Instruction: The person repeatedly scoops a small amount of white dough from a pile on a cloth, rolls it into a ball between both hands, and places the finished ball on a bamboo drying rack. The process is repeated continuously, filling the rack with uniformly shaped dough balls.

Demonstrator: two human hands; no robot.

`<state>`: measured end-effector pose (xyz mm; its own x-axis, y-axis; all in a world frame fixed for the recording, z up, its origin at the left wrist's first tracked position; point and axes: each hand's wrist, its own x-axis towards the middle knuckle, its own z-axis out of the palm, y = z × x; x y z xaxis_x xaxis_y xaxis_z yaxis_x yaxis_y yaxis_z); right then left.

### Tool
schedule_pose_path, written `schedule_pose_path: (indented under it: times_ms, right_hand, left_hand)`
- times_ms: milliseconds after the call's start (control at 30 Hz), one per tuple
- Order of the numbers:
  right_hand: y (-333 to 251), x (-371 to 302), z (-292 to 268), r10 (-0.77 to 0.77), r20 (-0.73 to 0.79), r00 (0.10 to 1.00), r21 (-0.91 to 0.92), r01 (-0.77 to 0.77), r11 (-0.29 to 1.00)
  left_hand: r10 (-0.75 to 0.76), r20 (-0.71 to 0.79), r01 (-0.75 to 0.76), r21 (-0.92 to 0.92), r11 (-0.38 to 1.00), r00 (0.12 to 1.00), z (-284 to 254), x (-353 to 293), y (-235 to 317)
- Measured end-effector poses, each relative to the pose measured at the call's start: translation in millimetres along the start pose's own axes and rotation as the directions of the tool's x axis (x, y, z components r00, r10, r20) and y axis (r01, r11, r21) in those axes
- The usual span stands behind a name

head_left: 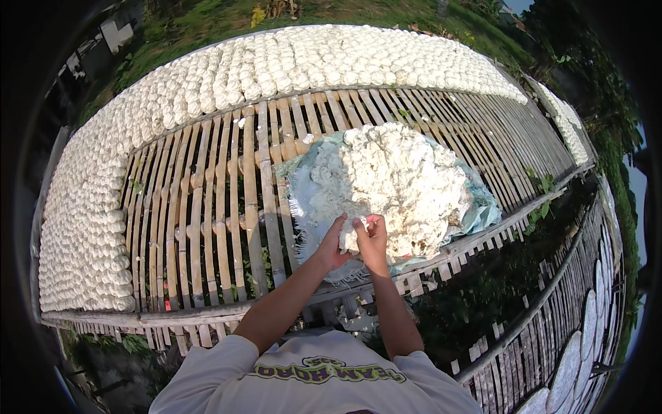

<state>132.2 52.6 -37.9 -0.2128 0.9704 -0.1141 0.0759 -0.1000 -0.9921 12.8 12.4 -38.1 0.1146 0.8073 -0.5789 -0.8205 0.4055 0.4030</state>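
Observation:
Both of my hands meet in front of me, closed around a small lump of white, crumbly, dough-like material [349, 239]. My left hand [334, 246] cups the lump from the left side. From the right, my right hand [372, 241] presses on it with bent fingers. Just beyond them, a large heap of the same white material [407, 183] lies on an opened pale blue woven sack [483, 210] with frayed edges. My shadow falls across the left part of the heap.
The sack rests on a bamboo slat rack [200, 221] with gaps between slats. Rows of rounded white lumps [276, 65] cover its far and left sides. Another slatted rack [524, 366] with flat grey-white oval pieces [586, 317] stands at the right. Grass [358, 14] lies beyond.

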Motion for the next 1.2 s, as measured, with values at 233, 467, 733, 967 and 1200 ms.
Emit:
schedule_pose_path:
  times_ms: [233,467,733,967,1200]
  right_hand:
    - [-51,9,-20,-0.211,0.427,0.879,-0.488,0.421,0.765]
    - [-40,44,-27,0.030,0.371,0.928,-0.272,0.078,0.959]
    - [-68,73,-60,-0.587,0.292,0.755,-0.771,0.549,0.323]
    - [-50,20,22,-0.150,0.292,0.945,-0.265,0.231,0.936]
    - [-34,-2,59,-0.336,-0.079,0.939,-0.226,0.311,0.923]
  left_hand:
    - [0.110,-0.288,-0.079,0.115,0.990,0.951,-5,4,-1]
    - [0.093,-0.098,-0.102,-0.086,0.991,0.991,-15,19,12]
    - [0.149,-0.070,-0.154,-0.066,0.986,0.986,-8,3,31]
    - [0.130,-0.177,-0.141,-0.047,0.989,0.976,8,-10,33]
    - [0.023,-0.125,-0.049,-0.209,0.977,0.992,-5,-15,44]
